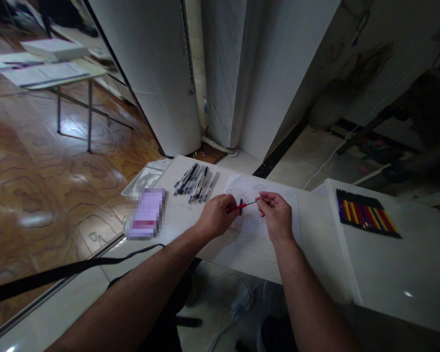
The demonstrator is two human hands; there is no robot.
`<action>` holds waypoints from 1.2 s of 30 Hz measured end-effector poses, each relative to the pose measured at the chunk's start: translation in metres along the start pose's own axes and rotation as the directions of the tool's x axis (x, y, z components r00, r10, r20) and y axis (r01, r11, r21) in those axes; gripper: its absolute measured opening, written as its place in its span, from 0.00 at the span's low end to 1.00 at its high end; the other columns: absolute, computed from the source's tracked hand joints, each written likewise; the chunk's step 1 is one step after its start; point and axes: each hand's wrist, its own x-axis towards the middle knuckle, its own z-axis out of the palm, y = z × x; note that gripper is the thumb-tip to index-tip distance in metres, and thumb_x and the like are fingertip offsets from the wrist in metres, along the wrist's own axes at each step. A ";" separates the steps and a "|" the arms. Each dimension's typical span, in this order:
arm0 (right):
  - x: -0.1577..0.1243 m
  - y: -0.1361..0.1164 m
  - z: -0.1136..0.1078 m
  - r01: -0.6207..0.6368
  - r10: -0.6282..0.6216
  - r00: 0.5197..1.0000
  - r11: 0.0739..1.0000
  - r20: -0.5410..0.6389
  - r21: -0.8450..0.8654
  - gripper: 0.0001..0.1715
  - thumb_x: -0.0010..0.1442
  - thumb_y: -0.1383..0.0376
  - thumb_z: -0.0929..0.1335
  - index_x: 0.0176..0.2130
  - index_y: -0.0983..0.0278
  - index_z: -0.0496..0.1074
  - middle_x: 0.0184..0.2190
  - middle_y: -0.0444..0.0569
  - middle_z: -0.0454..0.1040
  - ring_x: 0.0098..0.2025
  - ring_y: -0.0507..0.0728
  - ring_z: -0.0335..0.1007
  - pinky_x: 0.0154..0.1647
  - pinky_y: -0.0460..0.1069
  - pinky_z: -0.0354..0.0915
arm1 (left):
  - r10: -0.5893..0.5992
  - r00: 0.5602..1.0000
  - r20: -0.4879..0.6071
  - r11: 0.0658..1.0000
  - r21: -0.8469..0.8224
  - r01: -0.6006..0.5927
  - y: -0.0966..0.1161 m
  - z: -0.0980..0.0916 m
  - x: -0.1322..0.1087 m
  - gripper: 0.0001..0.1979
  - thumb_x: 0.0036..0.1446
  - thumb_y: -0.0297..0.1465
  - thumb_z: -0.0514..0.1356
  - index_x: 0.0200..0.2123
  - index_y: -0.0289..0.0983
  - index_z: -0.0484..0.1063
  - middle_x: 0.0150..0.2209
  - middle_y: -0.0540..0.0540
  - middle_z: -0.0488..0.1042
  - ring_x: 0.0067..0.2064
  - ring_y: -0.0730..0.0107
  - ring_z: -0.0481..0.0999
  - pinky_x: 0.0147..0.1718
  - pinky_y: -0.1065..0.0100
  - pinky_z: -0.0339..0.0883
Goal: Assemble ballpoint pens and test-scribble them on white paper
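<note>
My left hand (pixel 216 215) is closed around a red pen barrel (pixel 238 208) above the table. A thin, dark rod that looks like a pen refill (pixel 252 202) extends from the barrel toward the right. Its far end is pinched between the fingertips of my right hand (pixel 278 215). Below both hands lies a white sheet of paper (pixel 293 215) with faint reddish scribbles. A small black piece (pixel 241 208) shows just behind the red barrel; whether it belongs to the pen, I cannot tell. To the left of my left hand is a loose pile of clear and black pens (pixel 194 183).
A purple, pixelated packet or phone (pixel 146 212) lies at the table's left end. On the adjoining white surface at right, a black tray (pixel 366 215) holds red, yellow and blue pens. A black strap (pixel 77 268) crosses at lower left. Cables (pixel 238 305) run beneath the table.
</note>
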 end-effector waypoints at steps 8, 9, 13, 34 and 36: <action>-0.001 -0.002 0.000 -0.004 0.004 1.000 1.000 -0.001 -0.007 0.17 0.46 0.63 0.73 0.38 0.64 0.74 0.31 0.48 0.78 0.26 0.50 0.68 0.20 0.44 0.60 | -0.003 1.000 0.014 1.000 -0.015 0.004 0.002 -0.001 0.000 0.03 0.50 0.28 0.63 0.29 0.37 0.70 0.29 0.49 0.72 0.30 0.71 0.68 0.28 0.71 0.58; -0.001 -0.003 0.000 -0.002 0.002 1.000 1.000 0.000 -0.008 0.17 0.46 0.63 0.73 0.38 0.64 0.74 0.31 0.48 0.78 0.26 0.50 0.68 0.20 0.44 0.60 | -0.005 1.000 0.016 1.000 -0.014 0.006 0.002 -0.001 0.000 0.04 0.50 0.28 0.63 0.29 0.37 0.70 0.29 0.49 0.72 0.30 0.71 0.68 0.28 0.71 0.58; -0.002 -0.004 0.000 0.003 -0.003 1.000 1.000 0.008 0.002 0.16 0.47 0.64 0.73 0.38 0.64 0.74 0.32 0.48 0.78 0.26 0.50 0.68 0.20 0.44 0.60 | -0.012 1.000 0.028 1.000 -0.016 0.012 0.003 -0.002 0.000 0.03 0.51 0.29 0.63 0.30 0.37 0.71 0.29 0.48 0.72 0.30 0.71 0.69 0.28 0.71 0.59; 0.000 -0.005 -0.002 0.014 -0.014 1.000 1.000 0.010 0.016 0.16 0.47 0.64 0.73 0.38 0.64 0.74 0.32 0.48 0.78 0.26 0.50 0.68 0.20 0.44 0.60 | 0.004 0.995 0.095 0.999 -0.052 0.001 0.005 -0.002 -0.001 0.08 0.57 0.32 0.59 0.36 0.37 0.77 0.32 0.47 0.78 0.31 0.70 0.73 0.31 0.70 0.61; 0.000 -0.006 -0.002 0.015 -0.015 1.000 1.000 0.011 0.014 0.16 0.47 0.63 0.73 0.39 0.64 0.74 0.32 0.48 0.78 0.26 0.50 0.68 0.20 0.44 0.60 | 0.004 0.995 0.096 0.998 -0.055 0.002 0.006 -0.003 -0.001 0.08 0.56 0.32 0.59 0.35 0.37 0.77 0.31 0.47 0.78 0.31 0.70 0.73 0.31 0.70 0.61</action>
